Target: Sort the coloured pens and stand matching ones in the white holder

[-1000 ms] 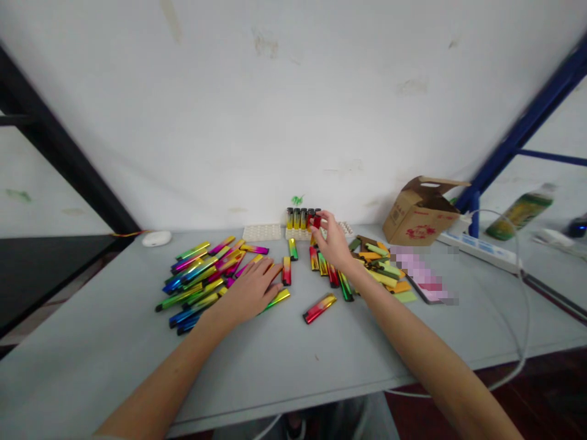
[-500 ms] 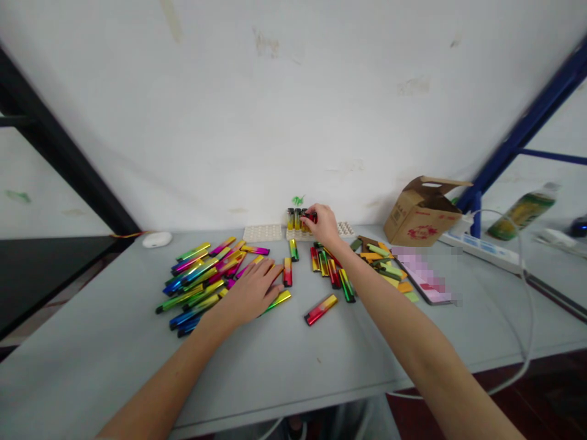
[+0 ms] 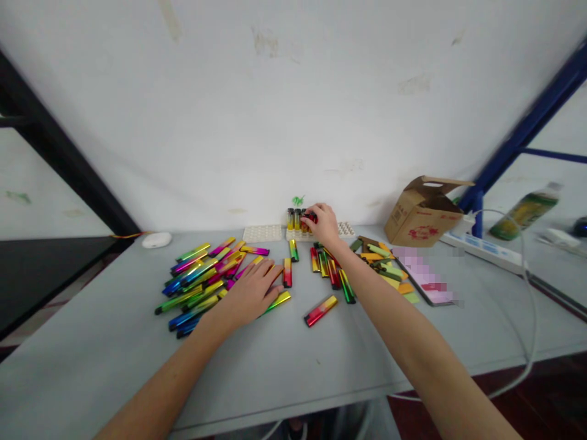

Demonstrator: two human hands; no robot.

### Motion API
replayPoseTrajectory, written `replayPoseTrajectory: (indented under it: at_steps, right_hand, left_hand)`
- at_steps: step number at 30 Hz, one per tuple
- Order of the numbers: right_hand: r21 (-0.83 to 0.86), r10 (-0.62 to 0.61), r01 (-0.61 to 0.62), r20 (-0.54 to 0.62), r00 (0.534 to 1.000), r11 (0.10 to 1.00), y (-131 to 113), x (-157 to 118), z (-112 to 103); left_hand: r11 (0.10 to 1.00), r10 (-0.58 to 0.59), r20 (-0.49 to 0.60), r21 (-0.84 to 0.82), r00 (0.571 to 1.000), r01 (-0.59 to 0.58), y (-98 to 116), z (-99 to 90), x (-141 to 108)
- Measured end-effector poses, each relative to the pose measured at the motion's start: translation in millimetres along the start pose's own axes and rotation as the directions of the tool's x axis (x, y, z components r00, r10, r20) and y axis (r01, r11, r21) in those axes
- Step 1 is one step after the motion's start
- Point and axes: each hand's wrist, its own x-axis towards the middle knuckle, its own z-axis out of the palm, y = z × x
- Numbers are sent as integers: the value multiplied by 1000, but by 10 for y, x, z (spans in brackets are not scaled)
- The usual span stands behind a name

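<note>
My right hand (image 3: 324, 221) pinches a red lighter (image 3: 310, 217) at the white pegged tray (image 3: 346, 230) by the wall. Yellow lighters (image 3: 293, 220) with dark tops stand upright in that tray, just left of my fingers. Whether the red lighter's lower end is seated in the tray is hidden. My left hand (image 3: 250, 292) rests with fingers outstretched on the right side of a pile of shiny coloured lighters (image 3: 197, 281). A green-yellow lighter (image 3: 279, 300) pokes out beneath its thumb. Between the hands lie a red-yellow lighter (image 3: 287, 272) and a green one (image 3: 294, 250).
A second white tray (image 3: 262, 233) lies left of the first. On the right are loose lighters (image 3: 334, 274), green and orange slips (image 3: 389, 269), a phone (image 3: 424, 278), a cardboard box (image 3: 422, 214) and a power strip (image 3: 486, 249). A white case (image 3: 156, 239) sits at left.
Hardly anything differs. My right hand stays at the tray with the red lighter, its fingers shifted very slightly, and my left hand has not moved.
</note>
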Motion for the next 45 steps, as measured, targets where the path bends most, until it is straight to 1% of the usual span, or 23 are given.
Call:
replayPoseTrajectory:
  at_steps: [3,8,11,14,16,17,18,20,21,22,24,26,30,31,34,35,38,40,42,43,45]
  right_hand:
    - [-54,22,-22,4,1000,998,18,-9,-11]
    - [-162,-34,49,95,995,986,-6,-85,-83]
    - [-190,-45,70,131,990,979,-68,-124,-175]
    - [-112,-46,57,98,994,992,-156,-199,-345]
    - [-5,-62,63,60,996,998,-216,-312,-494]
    - [50,-67,64,61,996,997,-241,-389,-571]
    - [104,-63,54,84,994,993,-263,-475,-646]
    - [184,-25,-4,155,988,983,-292,-654,-777]
    - [195,-5,-34,197,980,980,-301,-733,-830]
    - [182,11,-51,213,977,982,-308,-798,-874]
    - [146,0,-35,236,972,989,-317,-878,-939]
    - [110,-35,5,271,962,994,-323,-900,-981]
    - [54,-101,86,423,901,995,-326,-886,-1008]
    - [51,-113,101,434,894,994,-329,-888,-1001]
    - [66,-173,160,410,895,985,-365,-916,-957]
    - [74,-199,185,414,888,980,-387,-929,-939]
    - [105,-259,238,466,846,966,-471,-973,-896]
    - [130,-271,238,489,829,963,-525,-1002,-878]
    - [149,-262,217,496,828,965,-572,-1027,-861]
    - [143,-248,203,490,836,969,-592,-1040,-850]
    - [87,-193,173,453,871,981,-628,-1065,-819]
  left_hand:
    - [1000,-6,7,2,1000,6,-2,2,-3]
    - [1000,-8,2,2,1000,8,-19,37,-3]
    - [1000,6,-9,15,1000,-6,-35,61,-5]
    - [1000,12,-12,20,1000,-11,-50,71,-5]
    - [1000,10,-9,15,1000,-10,-61,77,-4]
    - [1000,8,-9,11,1000,-8,-67,81,-3]
    - [1000,6,-11,6,1000,-6,-72,87,-2]
    - [1000,1,-24,-4,1000,-1,-81,98,-2]
    - [1000,0,-30,-8,1000,0,-84,102,-1]
    - [1000,-2,-33,-12,999,2,-85,105,-1]
    - [1000,-14,-28,-18,1000,13,-85,104,-1]
    - [999,-27,-16,-19,1000,26,-87,100,0]
    - [1000,-29,-8,-8,1000,28,-105,106,-3]
    - [1000,-29,-10,-6,1000,29,-110,109,-4]
    - [999,-32,-11,-2,999,32,-114,115,-6]
    - [999,-32,-8,-1,999,32,-112,114,-6]
    - [999,-33,7,0,999,33,-96,105,-5]
    - [1000,-29,6,-5,1000,29,-85,97,-6]
    - [1000,-19,-7,-11,1000,19,-76,91,-8]
    - [1000,-12,-16,-15,1000,12,-72,88,-9]
    - [1000,-3,-31,-18,1000,2,-67,84,-9]
